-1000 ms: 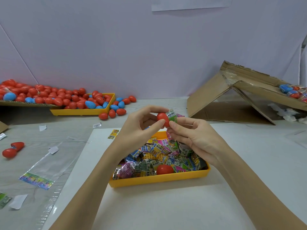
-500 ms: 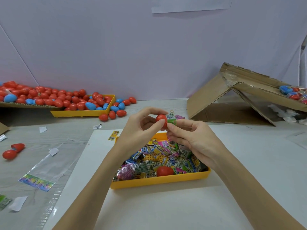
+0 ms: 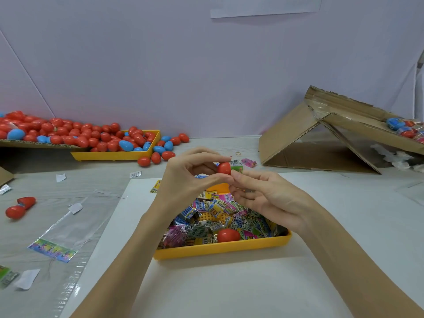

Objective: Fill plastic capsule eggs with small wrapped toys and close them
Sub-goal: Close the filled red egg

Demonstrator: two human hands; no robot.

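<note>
My left hand [image 3: 192, 177] pinches a red capsule egg half [image 3: 224, 168] between thumb and fingers above the near yellow tray [image 3: 220, 249]. A green wrapped toy [image 3: 237, 167] sticks out of the half on its right side. My right hand [image 3: 266, 198] is beside it with fairly straight fingers, its top fingertip touching the toy and the egg's edge. The tray holds several colourful wrapped toys [image 3: 213, 210] and a closed red egg [image 3: 228, 235].
A second yellow tray [image 3: 114, 155] and cardboard at the far left carry a pile of red and blue eggs [image 3: 68, 134]. An open red egg [image 3: 20, 206] and plastic bags [image 3: 59, 237] lie left. A tilted cardboard box [image 3: 321, 138] stands right. A pink toy [image 3: 249, 162] lies behind my hands.
The green toy has gone further into the red egg half. My right hand has loosened from a pinch on the toy to a fingertip touch. Both hands stay above the tray.
</note>
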